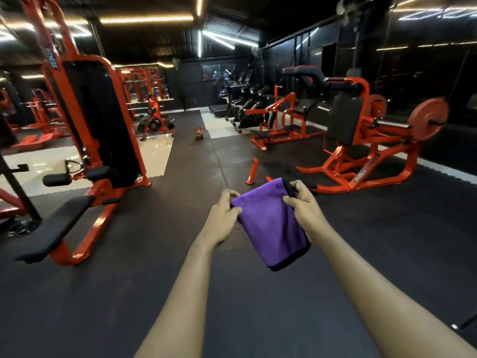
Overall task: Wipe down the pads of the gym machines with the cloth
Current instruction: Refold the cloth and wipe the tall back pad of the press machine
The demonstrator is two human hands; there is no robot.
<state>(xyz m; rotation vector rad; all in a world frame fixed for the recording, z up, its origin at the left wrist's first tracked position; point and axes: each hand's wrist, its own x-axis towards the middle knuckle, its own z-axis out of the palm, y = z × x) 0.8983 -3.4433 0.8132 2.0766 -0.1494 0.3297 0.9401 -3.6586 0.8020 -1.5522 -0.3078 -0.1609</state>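
A folded purple cloth (268, 223) with a dark hem hangs in mid-air in front of me. My left hand (224, 215) pinches its upper left edge and my right hand (302, 202) grips its upper right corner. To the left stands an orange machine with a long black seat pad (55, 228) and black roller pads (57, 180). To the right is another orange machine with a black back pad (344, 120). Both machines are a few steps away from my hands.
Dark rubber floor (180, 254) lies between the machines. An orange post (251, 171) stands on the floor just beyond the cloth. Further machines, exercise bikes (245, 104) and a small orange box (199, 133) are at the back. A weight plate (428, 117) sticks out at right.
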